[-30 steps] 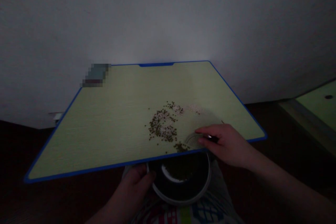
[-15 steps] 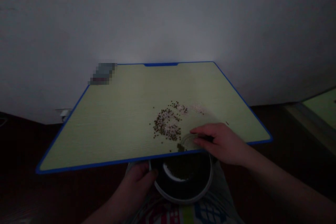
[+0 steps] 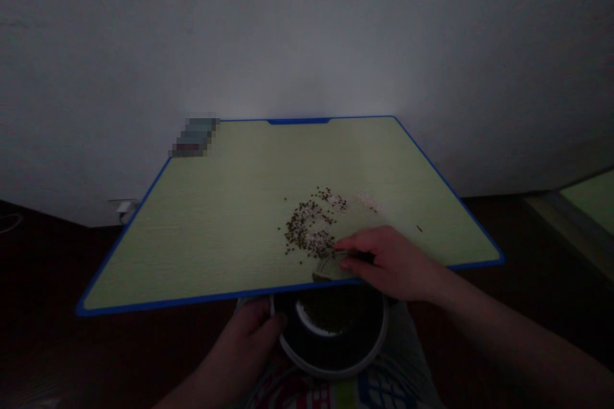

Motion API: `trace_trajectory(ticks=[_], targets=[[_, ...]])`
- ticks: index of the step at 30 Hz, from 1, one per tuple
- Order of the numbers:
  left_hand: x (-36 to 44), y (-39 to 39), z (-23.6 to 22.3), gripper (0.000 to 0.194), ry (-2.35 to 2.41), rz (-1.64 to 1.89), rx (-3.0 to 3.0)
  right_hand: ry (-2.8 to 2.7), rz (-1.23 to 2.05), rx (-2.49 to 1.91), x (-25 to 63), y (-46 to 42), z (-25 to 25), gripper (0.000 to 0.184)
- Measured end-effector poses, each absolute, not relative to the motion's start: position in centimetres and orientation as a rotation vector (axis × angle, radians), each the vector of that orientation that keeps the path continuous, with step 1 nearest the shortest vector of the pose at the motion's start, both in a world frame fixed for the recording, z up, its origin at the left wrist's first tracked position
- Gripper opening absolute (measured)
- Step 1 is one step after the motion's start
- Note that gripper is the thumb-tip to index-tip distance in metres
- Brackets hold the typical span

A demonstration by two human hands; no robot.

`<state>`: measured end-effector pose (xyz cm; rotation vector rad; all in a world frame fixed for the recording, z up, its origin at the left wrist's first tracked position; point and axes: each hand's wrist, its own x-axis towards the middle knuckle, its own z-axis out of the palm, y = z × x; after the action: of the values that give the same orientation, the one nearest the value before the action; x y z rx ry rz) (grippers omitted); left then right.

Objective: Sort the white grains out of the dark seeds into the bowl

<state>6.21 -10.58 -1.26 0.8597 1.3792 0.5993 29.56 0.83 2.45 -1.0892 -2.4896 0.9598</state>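
Note:
My left hand (image 3: 247, 339) grips the rim of a dark bowl with a white edge (image 3: 336, 367), held just below the near edge of a pale green table with blue trim (image 3: 215, 230). The bowl holds green beans and white grains. My right hand (image 3: 388, 262) rests on the table near its front edge, fingers closed on a small clear round lid or dish (image 3: 330, 266) that touches the tabletop. A scatter of green beans mixed with white grains (image 3: 309, 227) lies just left of and behind that hand.
A white wall rises behind the table. A blurred-out patch (image 3: 194, 136) sits at the table's far left corner. Another green surface (image 3: 588, 198) shows at the right edge. Dark floor surrounds the table; patterned cloth (image 3: 345, 393) lies under the bowl.
My right hand with the clear dish has slid a little left along the table's front edge, toward the bean scatter. The left hand and bowl stay put.

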Motion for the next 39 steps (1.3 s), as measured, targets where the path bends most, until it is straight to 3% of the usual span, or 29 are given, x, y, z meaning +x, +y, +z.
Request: trace_trajectory(ticks=[19,39], targets=[[5.4,-10.8,-0.3,0.025,1.420,0.580,0.813,-2.634,0.774,-0.955,26.1,2.2,2.8,0.026],[5.2,-10.7,-0.9,0.021,1.404,0.612,0.788,-2.607,1.009,-0.952,27.3,1.5,2.4,0.026]])
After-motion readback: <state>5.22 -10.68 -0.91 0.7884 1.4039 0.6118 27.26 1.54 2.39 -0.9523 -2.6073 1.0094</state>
